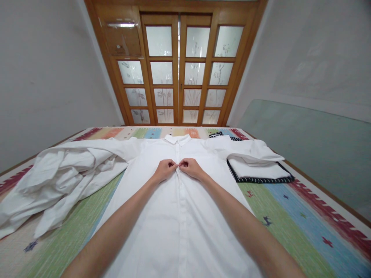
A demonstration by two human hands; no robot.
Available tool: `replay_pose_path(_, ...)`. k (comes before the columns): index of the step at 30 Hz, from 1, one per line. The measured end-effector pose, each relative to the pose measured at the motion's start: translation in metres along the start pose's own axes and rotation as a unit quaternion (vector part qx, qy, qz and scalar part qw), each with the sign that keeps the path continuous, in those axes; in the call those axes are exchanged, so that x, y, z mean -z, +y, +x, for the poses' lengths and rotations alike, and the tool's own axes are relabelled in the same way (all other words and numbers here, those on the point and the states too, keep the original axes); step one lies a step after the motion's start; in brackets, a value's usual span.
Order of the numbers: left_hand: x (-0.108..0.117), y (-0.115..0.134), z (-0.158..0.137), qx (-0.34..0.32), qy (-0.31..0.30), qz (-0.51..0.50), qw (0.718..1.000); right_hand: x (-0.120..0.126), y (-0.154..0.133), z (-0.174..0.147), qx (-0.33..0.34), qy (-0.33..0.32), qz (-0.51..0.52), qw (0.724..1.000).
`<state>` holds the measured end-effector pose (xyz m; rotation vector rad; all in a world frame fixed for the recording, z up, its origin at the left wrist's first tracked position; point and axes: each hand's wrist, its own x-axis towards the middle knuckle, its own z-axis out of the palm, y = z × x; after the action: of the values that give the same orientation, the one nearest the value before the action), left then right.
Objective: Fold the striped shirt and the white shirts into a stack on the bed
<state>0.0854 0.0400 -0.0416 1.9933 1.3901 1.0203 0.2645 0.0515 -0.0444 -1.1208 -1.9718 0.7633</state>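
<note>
Nearest the camera: your left forearm (116,224) and right forearm (243,220), slanting in over the white shirt (162,220). Shirt lies front up, spread out, collar (182,139) at the end away from you. Your left hand (166,170) and right hand (189,168) are on the shirt's upper front, below the collar, nearly meeting at the placket (181,231). Fingers of both look pinched on placket fabric, thumb to fingertip; can't tell if a button sits between them, too small.

Left of the shirt: rumpled white garment (78,173), heaped. Right of the shirt: folded white cloth (255,170) on a dark striped item (266,180), both partly under the shirt's sleeve (249,148). Striped cover (290,208) beneath it all; wooden doors (178,69) beyond the shirt.

Risks, as judged: pull the two front edges unevenly and your placket likely puckers or goes crooked. Your fingertip hold is small, so thin fabric could slip out. Low forearms could drag and crease the shirt's lower front. Tug sideways and the sleeve might shift that folded stack; on the other side, white on white makes catching the wrong layer easy.
</note>
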Motion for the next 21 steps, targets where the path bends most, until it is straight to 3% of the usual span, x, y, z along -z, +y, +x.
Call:
replay_pose_path(7,0.0,-0.0018,-0.0002,0.004,-0.006,0.004,1.0,0.0007,0.0001,0.0002,0.008,0.004,-0.021,1.0)
replay_pose_path(12,0.0011,-0.0025,-0.0008,-0.071,0.023,0.026,0.997,-0.0002,-0.0001,0.0008,0.011,0.003,-0.027,1.0)
replay_pose_path(15,0.0015,-0.0039,-0.0015,-0.083,0.043,0.043,0.995,-0.0003,-0.0012,0.0009,0.01,0.004,-0.029,1.0)
replay_pose_path(21,0.0047,-0.0046,-0.0028,-0.076,0.015,0.037,0.996,-0.0006,-0.0053,-0.0001,0.002,0.01,-0.024,1.0)
